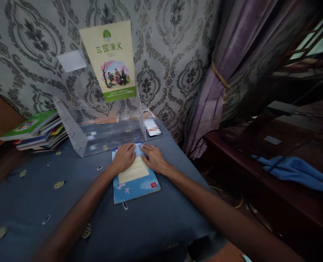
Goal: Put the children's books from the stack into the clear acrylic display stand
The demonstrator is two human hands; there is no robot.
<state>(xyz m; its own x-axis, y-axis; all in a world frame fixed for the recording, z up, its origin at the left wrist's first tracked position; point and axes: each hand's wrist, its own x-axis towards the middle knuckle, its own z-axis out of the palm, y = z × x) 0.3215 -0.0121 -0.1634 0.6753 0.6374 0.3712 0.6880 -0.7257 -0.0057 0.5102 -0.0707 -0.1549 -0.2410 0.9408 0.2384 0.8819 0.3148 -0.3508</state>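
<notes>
A blue book (138,188) with a pale yellow panel lies closed on the blue patterned tablecloth (96,203). My left hand (125,156) rests flat over its upper left part, fingers stretched out. On the upper right of the cover lies my right hand (153,157), also flat, with the fingers extended. Both hands hide parts of the cover. Just beyond them stands a clear acrylic stand (96,140). Above the stand, a cream and green book (114,54) with Chinese characters and a picture of seated figures is upright against the wall.
Several books (38,131) are stacked at the left. A small item with a blurred surface (152,127) lies right of the stand. A purple curtain (215,72) hangs at the right, near dark red furniture (232,160) bearing a blue cloth (294,171). The table edge drops off on the right.
</notes>
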